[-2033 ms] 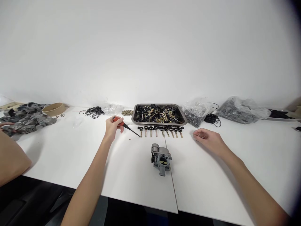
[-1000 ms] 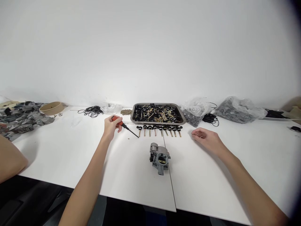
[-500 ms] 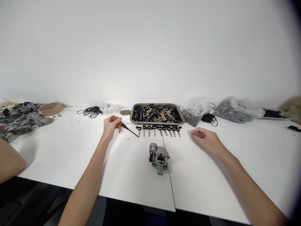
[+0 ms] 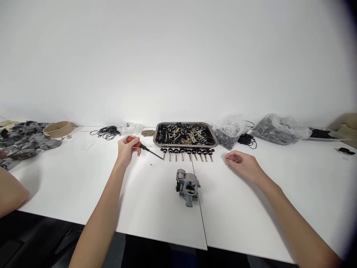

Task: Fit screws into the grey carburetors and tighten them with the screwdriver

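My left hand (image 4: 126, 149) is closed around the red and black handle of a screwdriver (image 4: 135, 143). Its dark shaft slants down to the right, and the tip is by the leftmost of several black-capped brass-coloured stems (image 4: 176, 154) lined up in a row. Right of that row, my right hand (image 4: 241, 163) rests near the table with fingers curled and thumb against them; anything between the fingertips is hidden or too small to name. A grey metal carburetor (image 4: 189, 188) stands between my forearms, touched by neither hand. One tiny piece (image 4: 151, 164) lies below the screwdriver.
Behind the row is a metal tray (image 4: 214, 143) full of similar parts. Brass bits (image 4: 147, 133), black rubber rings (image 4: 107, 132) and plastic bags of parts (image 4: 280, 130) line the wall. Grey castings (image 4: 30, 141) and another person's arm (image 4: 12, 193) are at left.
My left hand has drawn slightly left with the screwdriver. My right hand stays in nearly the same place, and the whole view has shifted a little.
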`<action>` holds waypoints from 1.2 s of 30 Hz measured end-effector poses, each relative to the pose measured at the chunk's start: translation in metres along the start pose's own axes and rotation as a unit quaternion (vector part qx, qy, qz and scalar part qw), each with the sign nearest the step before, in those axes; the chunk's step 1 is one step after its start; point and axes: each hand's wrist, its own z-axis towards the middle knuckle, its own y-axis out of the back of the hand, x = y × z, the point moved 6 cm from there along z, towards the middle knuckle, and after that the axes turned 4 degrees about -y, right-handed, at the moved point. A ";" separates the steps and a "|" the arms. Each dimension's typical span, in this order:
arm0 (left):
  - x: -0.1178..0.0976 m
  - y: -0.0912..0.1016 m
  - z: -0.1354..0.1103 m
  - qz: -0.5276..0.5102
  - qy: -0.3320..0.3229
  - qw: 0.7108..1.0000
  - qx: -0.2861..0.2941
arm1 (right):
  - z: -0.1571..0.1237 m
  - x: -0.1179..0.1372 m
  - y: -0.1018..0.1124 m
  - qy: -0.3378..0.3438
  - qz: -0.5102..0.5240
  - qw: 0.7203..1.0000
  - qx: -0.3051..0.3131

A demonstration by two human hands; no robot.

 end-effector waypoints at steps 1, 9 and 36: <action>-0.001 0.001 0.000 0.000 -0.001 1.000 -0.003 | 0.000 0.000 0.000 0.002 0.000 1.000 -0.001; -0.006 0.023 0.005 0.022 -0.021 0.997 -0.078 | -0.004 0.006 0.002 -0.009 0.003 1.000 0.003; -0.007 0.018 0.005 0.039 -0.022 0.996 -0.083 | -0.016 0.035 0.003 -0.023 0.212 0.975 0.063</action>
